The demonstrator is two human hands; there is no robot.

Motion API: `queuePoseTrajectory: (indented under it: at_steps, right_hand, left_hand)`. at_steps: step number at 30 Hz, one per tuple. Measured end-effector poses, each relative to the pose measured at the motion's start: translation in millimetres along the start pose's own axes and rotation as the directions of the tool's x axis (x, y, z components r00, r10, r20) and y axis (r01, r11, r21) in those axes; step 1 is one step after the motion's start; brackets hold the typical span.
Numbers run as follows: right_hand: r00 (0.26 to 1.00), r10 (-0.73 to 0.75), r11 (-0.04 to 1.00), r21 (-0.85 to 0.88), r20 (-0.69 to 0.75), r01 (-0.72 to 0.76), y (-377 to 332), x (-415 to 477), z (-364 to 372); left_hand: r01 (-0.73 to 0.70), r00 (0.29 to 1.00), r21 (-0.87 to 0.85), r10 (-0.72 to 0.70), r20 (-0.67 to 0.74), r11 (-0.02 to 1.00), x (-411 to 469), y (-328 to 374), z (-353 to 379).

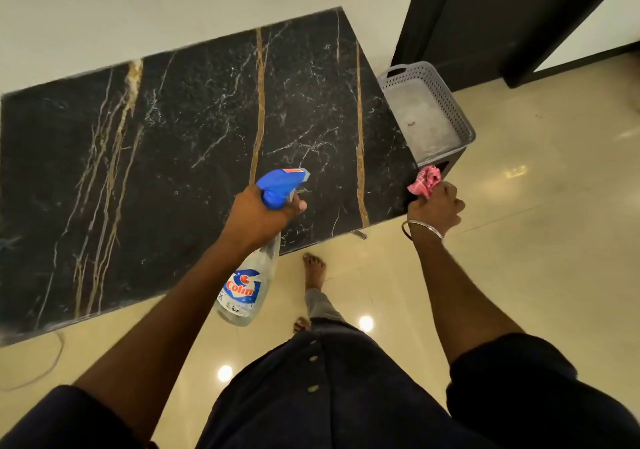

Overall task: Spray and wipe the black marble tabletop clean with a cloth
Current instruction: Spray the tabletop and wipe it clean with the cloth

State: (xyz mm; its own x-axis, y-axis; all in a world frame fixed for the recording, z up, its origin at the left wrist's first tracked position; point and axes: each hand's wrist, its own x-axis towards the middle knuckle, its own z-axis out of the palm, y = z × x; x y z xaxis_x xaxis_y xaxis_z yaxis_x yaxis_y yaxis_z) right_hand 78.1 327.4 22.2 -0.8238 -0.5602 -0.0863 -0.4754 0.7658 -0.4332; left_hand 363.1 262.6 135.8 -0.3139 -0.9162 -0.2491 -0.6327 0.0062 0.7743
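Dark clothing point(332, 396) with a row of small buttons fills the bottom of the view, nearest the camera, and both bare forearms reach forward from it. Beyond them lies the black marble surface point(173, 157), the largest thing in sight, a long slab streaked with gold and white veins; its long axis runs from the lower left to the upper right corner, where it meets the white wall point(173, 8). Glossy cream floor tiles point(536, 240) spread below and to the right, with two bare feet on them. A grey perforated plastic basket point(450, 102) sits just beside the surface's right end. The left hand point(258, 218) is over the near edge of the surface, its fingers closed tight round the neck of a clear Colin spray bottle point(242, 292). The bottle is tilted, its long axis slanting from the base at lower left, over the floor, up to the blue trigger head point(278, 185), whose nozzle points to the upper right across the marble. The right hand point(434, 209), a thin metal bangle point(420, 228) on its wrist, is at the surface's near right corner, fingers clenched on a bunched pink cloth point(426, 180).
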Motion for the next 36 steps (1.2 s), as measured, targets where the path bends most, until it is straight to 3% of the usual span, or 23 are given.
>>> queuePoseTrajectory:
  at_steps: [2, 3, 4, 5, 6, 7, 9, 12, 15, 21, 31, 33, 34, 36]
  right_hand:
    - [0.997, 0.06, 0.949, 0.307, 0.05, -0.073, -2.0, -6.2, -12.9]
    - [0.984, 0.11, 0.839, 0.518, 0.143, -0.17, -3.2, -10.9, -23.4]
    - [0.938, 0.164, 0.637, 0.694, 0.305, -0.337, -5.5, -19.2, -34.9]
    - [0.849, 0.16, 0.381, 0.762, 0.504, -0.524, -5.6, -30.4, -44.7]
    - [0.74, 0.108, 0.161, 0.723, 0.663, -0.671, -3.4, -42.8, -51.8]
    - [0.653, 0.046, 0.029, 0.652, 0.756, -0.758, -1.0, -55.9, -56.3]
    - [0.563, -0.069, -0.076, 0.558, 0.824, -0.826, 1.3, -77.9, -57.3]
    - [0.519, -0.196, -0.156, 0.496, 0.832, -0.854, -1.2, -97.5, -51.1]
    - [0.479, -0.265, -0.166, 0.45, 0.837, -0.877, -6.5, -105.8, -51.0]
    - [0.5, -0.29, -0.188, 0.464, 0.816, -0.866, 1.2, -98.6, -55.5]
    - [0.514, -0.213, -0.148, 0.493, 0.831, -0.857, 4.6, -88.6, -56.0]
    - [0.594, -0.153, -0.053, 0.594, 0.79, -0.803, -0.6, -79.7, -57.2]
    - [0.668, -0.101, 0.081, 0.675, 0.737, -0.733, -3.5, -74.1, -59.5]
    - [0.872, -0.055, 0.52, 0.76, 0.486, -0.39, -5.0, -53.0, -54.5]
  left_hand:
    - [-0.03, 0.999, 0.007, 0.03, 0.021, 1.0, -7.3, 2.5, 0.2]
    - [-0.049, 0.998, 0.0, 0.049, 0.031, 0.999, -11.2, 5.4, 0.7]
    - [-0.062, 0.997, -0.012, 0.063, 0.051, 0.998, -14.7, 8.1, 2.2]
    - [-0.076, 0.994, -0.022, 0.077, 0.075, 0.997, -19.0, 10.9, 3.9]
    - [-0.093, 0.99, -0.025, 0.095, 0.101, 0.995, -22.6, 13.1, 6.9]
    - [-0.116, 0.984, -0.027, 0.119, 0.129, 0.993, -25.6, 15.4, 10.9]
    - [-0.146, 0.97, -0.046, 0.152, 0.189, 0.988, -31.2, 22.6, 20.9]
    - [-0.154, 0.959, -0.079, 0.168, 0.227, 0.985, -38.5, 33.8, 38.9]
    - [-0.161, 0.956, -0.03, 0.164, 0.242, 0.986, -43.8, 36.5, 54.7]
    - [-0.109, 0.973, 0.007, 0.105, 0.204, 0.994, -50.4, 32.1, 66.0]
    - [-0.009, 0.98, 0.011, 0.006, 0.199, 1.0, -36.5, 42.8, 77.2]
    - [0.015, 0.981, 0.012, -0.017, 0.192, 1.0, -29.6, 44.7, 75.3]
    - [0.027, 0.982, 0.002, -0.027, 0.185, 1.0, -25.7, 45.1, 73.7]
    - [0.039, 0.984, -0.03, -0.033, 0.173, 0.999, -12.6, 46.5, 69.1]
